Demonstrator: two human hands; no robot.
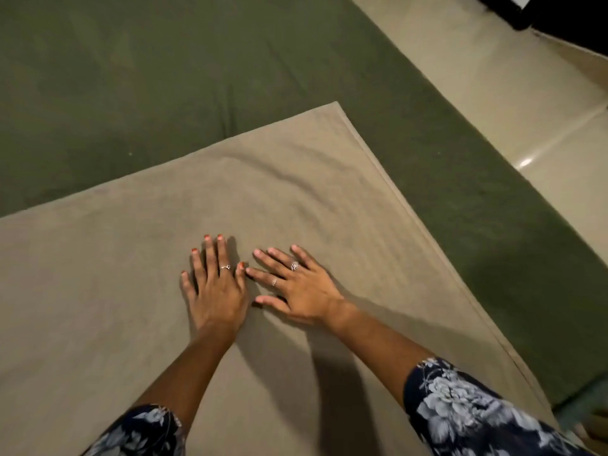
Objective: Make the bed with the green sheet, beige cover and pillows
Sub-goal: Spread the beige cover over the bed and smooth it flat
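The beige cover [230,199] lies spread over the green sheet [131,77] on the bed, filling the picture from about 3 o'clock round through 6 to 9, with one corner pointing toward 12 o'clock near the centre. Both hands rest flat on it, palms down, side by side just below the centre. The left hand [215,287] has its fingers straight and a little spread, pointing to 12 o'clock; its grip is wide and holds nothing. The right hand [297,291] lies just beside it at 3 o'clock, fingers straight and fanned toward 10 o'clock, its grip likewise wide, its fingertips close to the left thumb. Both forearms reach in from 6 o'clock out of dark flowered sleeves [460,409]. The cover shows soft wrinkles beyond the fingers and a stitched hem along its right edge. The green sheet is smooth, showing from 9 to 2 o'clock and in a strip along the right. Pale floor tiles [493,77] lie at 1 to 3 o'clock.
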